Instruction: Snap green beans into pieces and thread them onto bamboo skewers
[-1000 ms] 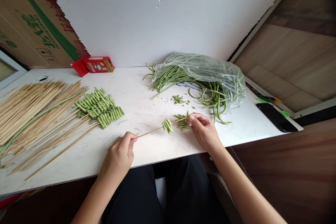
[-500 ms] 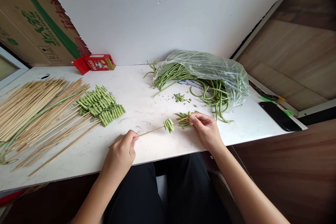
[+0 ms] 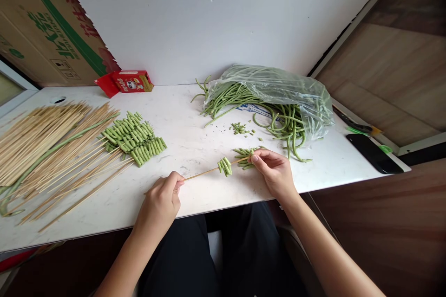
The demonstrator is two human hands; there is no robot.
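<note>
- On the table (image 3: pixel 188 125), at left: sticks (image 3: pixel 38 134)
- Right of sticks: loaded skewers (image 3: pixel 134 137)
- Behind skewers: box (image 3: pixel 134 82)
- Right, toward the back: bag (image 3: pixel 272 83), beans (image 3: pixel 230 100) partly inside
- Before bag: scraps (image 3: pixel 239 128)
- Far right: phone (image 3: pixel 374 154)

Left hand (image 3: pixel 162 197) pinches a bamboo skewer (image 3: pixel 202 174), cut long-bean pieces (image 3: pixel 225 166) threaded along it; right hand (image 3: pixel 275 174) holds another piece (image 3: pixel 251 152) at far end. Worktop (image 3: pixel 181 120), left: bean-loaded skewers (image 3: pixel 134 137) beside bare skewers (image 3: pixel 38 137). Back right: long beans (image 3: pixel 232 97) protruding from clear plastic bag (image 3: pixel 275 84).
</note>
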